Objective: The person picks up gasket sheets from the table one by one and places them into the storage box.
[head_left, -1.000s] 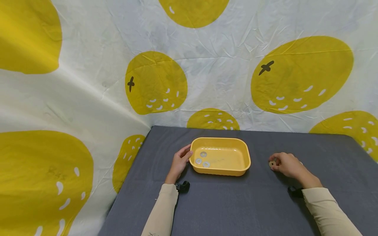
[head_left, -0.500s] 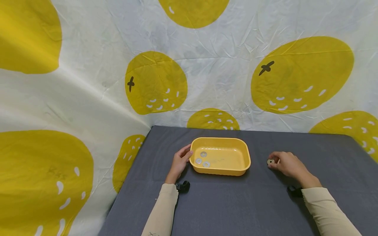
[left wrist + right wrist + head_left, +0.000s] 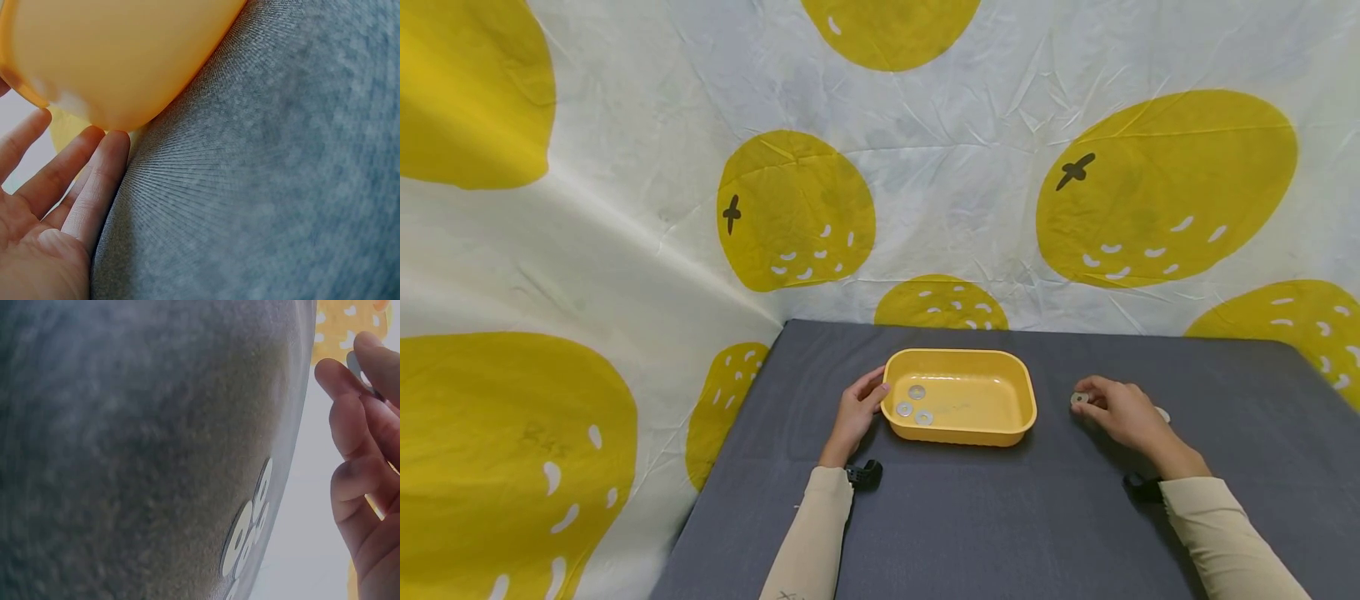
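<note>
Washer [image 3: 1079,398] in the right hand's [image 3: 1122,413] fingertips sat pinched just above the grey surface [image 3: 1000,517], to the right of the yellow tray [image 3: 958,427] and apart from it. The head view showed this pinch as a small pale disc at the tip of the hand; the right wrist view caught only a sliver of that disc behind the curled fingers [image 3: 353,481], but it did show several more washers [image 3: 247,534] lying in a loose cluster on the surface (barely a pale fleck behind the hand from the head camera). Three washers [image 3: 914,403] lay inside the tray near its left end, seen only from the head. The left hand [image 3: 854,414] rested against the tray's left wall; its wrist view showed straight, relaxed fingers [image 3: 94,187] with the tips touching the tray's rounded outer corner. A lemon-print cloth [image 3: 625,208] hung behind.
</note>
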`<action>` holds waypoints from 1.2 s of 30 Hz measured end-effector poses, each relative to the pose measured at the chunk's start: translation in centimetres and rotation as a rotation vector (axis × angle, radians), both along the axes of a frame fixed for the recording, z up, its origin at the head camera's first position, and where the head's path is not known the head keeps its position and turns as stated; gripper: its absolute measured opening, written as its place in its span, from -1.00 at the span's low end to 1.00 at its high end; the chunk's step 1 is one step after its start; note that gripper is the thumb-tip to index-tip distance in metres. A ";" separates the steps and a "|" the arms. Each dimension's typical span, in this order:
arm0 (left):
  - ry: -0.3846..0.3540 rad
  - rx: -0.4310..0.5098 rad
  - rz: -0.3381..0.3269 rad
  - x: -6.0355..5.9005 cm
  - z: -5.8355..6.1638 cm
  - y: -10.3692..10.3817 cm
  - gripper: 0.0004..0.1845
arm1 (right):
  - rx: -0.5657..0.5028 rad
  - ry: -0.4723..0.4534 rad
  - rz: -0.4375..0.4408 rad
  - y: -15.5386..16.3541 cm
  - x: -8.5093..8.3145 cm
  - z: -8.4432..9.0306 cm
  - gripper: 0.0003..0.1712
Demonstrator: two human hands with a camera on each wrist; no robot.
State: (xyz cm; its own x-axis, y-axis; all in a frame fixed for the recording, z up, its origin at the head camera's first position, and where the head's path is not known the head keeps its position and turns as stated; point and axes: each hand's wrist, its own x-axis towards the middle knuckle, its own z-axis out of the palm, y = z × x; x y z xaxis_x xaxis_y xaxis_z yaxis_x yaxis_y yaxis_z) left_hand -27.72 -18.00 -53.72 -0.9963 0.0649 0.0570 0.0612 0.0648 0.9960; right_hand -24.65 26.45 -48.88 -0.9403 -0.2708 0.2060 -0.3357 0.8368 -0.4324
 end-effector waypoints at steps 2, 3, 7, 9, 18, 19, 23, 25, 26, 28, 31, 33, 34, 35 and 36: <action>0.000 -0.005 0.002 0.0 0.0 0.0 -0.52 | -0.010 0.005 -0.006 -0.1 0.0 0.0 -0.66; -0.001 -0.007 0.003 0.0 0.0 0.0 -0.52 | -0.014 0.007 -0.010 -0.2 0.0 0.0 -0.66; -0.005 -0.005 0.004 0.1 0.1 0.0 -0.52 | -0.041 0.006 -0.023 -0.5 -0.1 0.1 -0.66; -0.012 0.000 0.004 0.1 0.2 0.0 -0.52 | -0.060 0.005 -0.026 -0.6 -0.1 0.3 -0.66; -0.020 0.010 -0.002 0.1 0.2 0.0 -0.48 | -0.124 -0.011 -0.053 -0.9 -0.2 0.3 -0.66; -0.024 0.009 0.002 0.1 0.2 0.0 -0.49 | -0.127 -0.009 -0.055 -0.9 -0.2 0.3 -0.66; -0.019 -0.001 0.014 0.0 0.1 0.1 -0.49 | -0.154 -0.020 -0.060 -0.9 -0.4 0.2 -0.65; -0.017 -0.002 0.013 0.0 0.1 0.1 -0.48 | -0.168 -0.027 -0.063 -1.0 -0.5 0.1 -0.64; -0.014 -0.002 0.011 -0.1 0.1 0.1 -0.48 | -0.175 -0.033 -0.064 -1.0 -0.5 0.2 -0.64; -0.013 0.000 0.008 -0.1 0.1 0.1 -0.48 | -0.187 -0.046 -0.071 -1.2 -0.5 0.3 -0.62; -0.018 0.000 0.008 -0.1 0.1 0.1 -0.49 | -0.206 -0.072 -0.082 -1.5 -0.5 0.7 -0.58; -0.017 0.000 0.009 -0.1 0.1 0.1 -0.50 | -0.221 -0.090 -0.088 -1.7 -0.5 1.0 -0.56; -0.015 -0.001 0.010 -0.1 0.1 0.1 -0.51 | -0.229 -0.098 -0.089 -1.8 -0.5 1.1 -0.55; -0.012 -0.002 0.010 -0.1 0.1 0.1 -0.51 | -0.237 -0.102 -0.088 -2.0 -0.5 1.2 -0.55; -0.011 -0.003 0.010 -0.1 0.1 0.1 -0.52 | -0.248 -0.107 -0.086 -2.1 -0.5 1.4 -0.54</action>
State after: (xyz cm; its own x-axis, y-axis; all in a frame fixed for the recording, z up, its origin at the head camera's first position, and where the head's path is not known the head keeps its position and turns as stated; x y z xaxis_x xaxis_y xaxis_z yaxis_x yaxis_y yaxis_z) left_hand -27.82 -17.90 -53.59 -0.9974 0.0550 0.0464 0.0501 0.0684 0.9964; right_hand -25.15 24.36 -47.49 -0.9777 -0.1426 0.1540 -0.2091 0.7244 -0.6569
